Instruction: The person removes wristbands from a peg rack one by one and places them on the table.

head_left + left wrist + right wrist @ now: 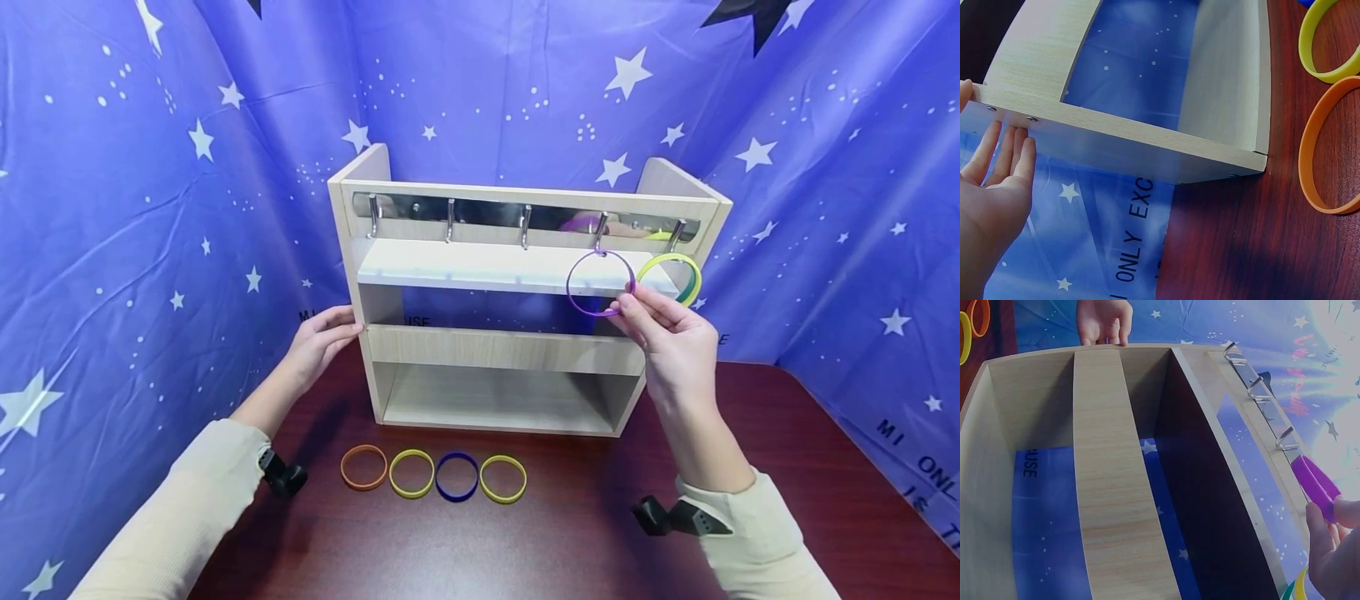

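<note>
My right hand (678, 350) pinches a purple silicone wristband (570, 287) between thumb and fingers. The top of the band overlaps the lower tip of the fourth metal hook (601, 229) in the head view. On the rightmost hook (677, 233) hang a yellow wristband (699, 271) and a green wristband (686, 292), partly behind my right fingers. My left hand (318, 346) touches the left side of a pale wooden shelf unit (487, 348). In the left wrist view, its fairly straight fingers (1007, 150) rest against the outer panel, with the thumb at the front edge.
On the dark red table (450, 550), in front of the unit, an orange wristband (344, 471), a yellow wristband (412, 496), a blue wristband (457, 498) and another yellow wristband (503, 500) lie in a row. A starry blue curtain (480, 100) surrounds the table.
</note>
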A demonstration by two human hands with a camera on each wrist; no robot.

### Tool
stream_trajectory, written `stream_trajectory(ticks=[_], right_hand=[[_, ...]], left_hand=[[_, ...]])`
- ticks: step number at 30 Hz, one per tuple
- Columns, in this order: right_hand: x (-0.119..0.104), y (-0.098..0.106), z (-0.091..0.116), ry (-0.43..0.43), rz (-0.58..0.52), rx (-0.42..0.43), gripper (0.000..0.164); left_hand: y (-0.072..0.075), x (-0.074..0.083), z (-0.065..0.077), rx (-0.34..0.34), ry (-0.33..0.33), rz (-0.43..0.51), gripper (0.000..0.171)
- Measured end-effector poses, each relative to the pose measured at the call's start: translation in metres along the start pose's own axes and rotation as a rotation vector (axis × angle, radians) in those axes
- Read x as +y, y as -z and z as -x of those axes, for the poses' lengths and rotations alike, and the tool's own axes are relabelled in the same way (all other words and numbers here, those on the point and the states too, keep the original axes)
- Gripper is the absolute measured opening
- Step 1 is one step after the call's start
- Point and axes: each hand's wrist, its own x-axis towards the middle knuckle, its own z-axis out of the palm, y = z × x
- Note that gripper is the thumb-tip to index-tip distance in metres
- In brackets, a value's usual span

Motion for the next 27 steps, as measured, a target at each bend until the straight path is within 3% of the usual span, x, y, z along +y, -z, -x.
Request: stream_trajectory(ticks=[5,13,19,27], right_hand=[[-0.002,-0.001,0.003,-0.013,-0.003,0.017,0.021],[-0.001,0.003,0.01,-0.032,0.054,-0.055,0.024],[0.001,0.011,0.013,-0.133,0.048,-0.149,0.025],[0.007,0.019,0.01,-0.269,0.085,-0.202,0.026]], left_hand=[[0.0,0.0,0.001,0.004,0.005,-0.006,0.025],[0.0,-0.001,0.001,0.003,-0.007,0.02,0.028],[0.001,-0.002,0.001,-0.002,-0.001,0.013,0.027],[0.0,0.0,0.0,-0.005,-0.006,0.014,0.025]])
